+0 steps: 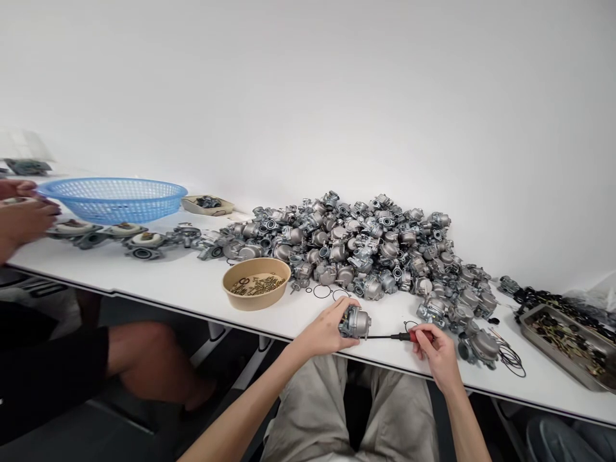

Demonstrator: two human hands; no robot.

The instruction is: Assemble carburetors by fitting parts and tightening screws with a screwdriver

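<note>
Near the table's front edge, my left hand is closed around a grey metal carburetor, its rounded bowl facing right. My right hand grips the red and black handle of a screwdriver. The thin shaft points left and its tip meets the carburetor's lower right side; the exact contact point is too small to make out. Behind both hands rises a large heap of similar carburetors. Black rubber rings lie on the white table between the heap and my left hand.
A tan bowl of small brass parts stands left of my hands. Farther left are a blue basket and another person's hands. On the right sit a metal tray of small parts and loose black rings.
</note>
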